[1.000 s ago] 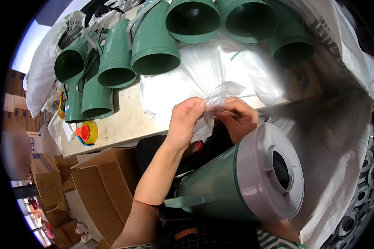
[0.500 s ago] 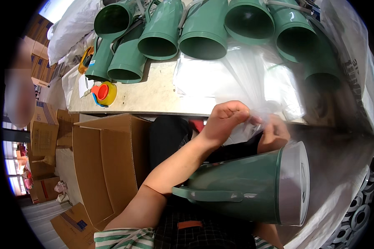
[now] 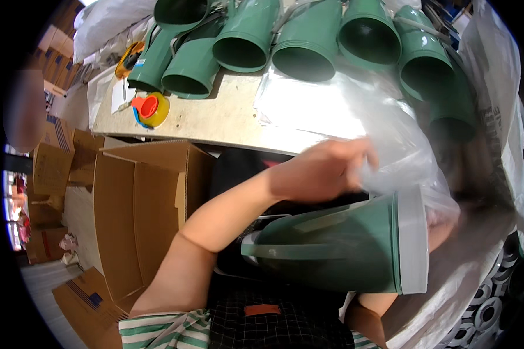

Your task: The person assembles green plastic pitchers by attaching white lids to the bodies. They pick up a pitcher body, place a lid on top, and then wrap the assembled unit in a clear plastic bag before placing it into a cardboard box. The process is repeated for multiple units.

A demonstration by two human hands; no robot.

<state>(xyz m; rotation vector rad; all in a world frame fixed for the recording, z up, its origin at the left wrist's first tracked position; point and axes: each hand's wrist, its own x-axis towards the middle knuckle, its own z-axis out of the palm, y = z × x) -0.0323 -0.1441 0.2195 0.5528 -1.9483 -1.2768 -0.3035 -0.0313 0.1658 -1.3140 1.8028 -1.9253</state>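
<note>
Across my lap lies a green jug body [image 3: 332, 250] with a long side handle and a white end piece [image 3: 412, 241] facing right. A clear plastic bag [image 3: 404, 154] is spread above and beside that white end. My left hand [image 3: 332, 168], smeared by motion, is closed with its fingertips on the bag's edge, just above the jug. Beyond the white end, my right hand [image 3: 442, 224] shows partly through the film; its fingers are mostly hidden.
Several hollow green jug bodies [image 3: 305, 46] lie along the table [image 3: 227, 119], open ends toward me. A stack of clear bags [image 3: 297, 104] and a yellow tape roll [image 3: 160, 110] with a red core are there too. An open cardboard box [image 3: 116, 221] stands at my left.
The bag has gone from a gathered bunch between both hands to a wider spread near the jug's white end. My right hand has moved right and down, beyond that end.
</note>
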